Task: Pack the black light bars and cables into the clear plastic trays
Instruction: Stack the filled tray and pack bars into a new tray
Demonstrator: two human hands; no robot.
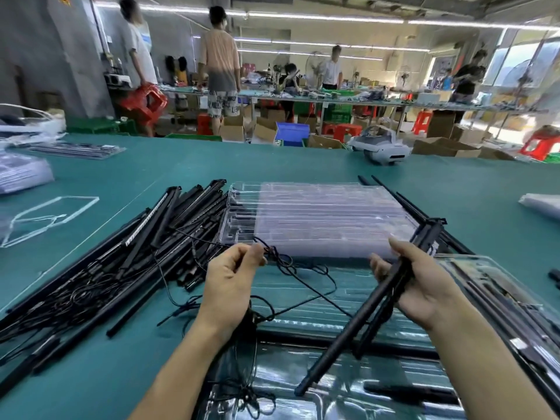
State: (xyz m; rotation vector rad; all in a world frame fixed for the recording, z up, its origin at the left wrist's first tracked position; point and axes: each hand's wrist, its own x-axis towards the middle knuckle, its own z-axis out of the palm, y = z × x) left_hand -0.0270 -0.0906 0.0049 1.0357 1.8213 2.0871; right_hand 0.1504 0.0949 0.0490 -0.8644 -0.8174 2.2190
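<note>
Two hands work above the near tray, a clear one lying at the near edge of the table. One black bar lies crosswise in the near tray, and a second bar sits closer to the person. A tangle of thin wire rests over the near tray's left end. The left hand is closed in a pinch, thumb against fingertips, on a thin black cable that loops down and trails over the near tray. The right hand has its fingers curled round a bundle of black bars. The bundle slants, its low end over the near tray and its high end by the right corner of the stack of clear trays beyond the hands. Just right of that hand, the right tray holds bars laid lengthwise in its slots. Two loose bars lie along the stack's right side. Left of the stack, touching it, a pile of bars and cables sprawls on the table. Farther left, a far tray holding bars lies near the far edge, and a white headset sits at that edge to the right. Past the table, people stand at long benches.
</note>
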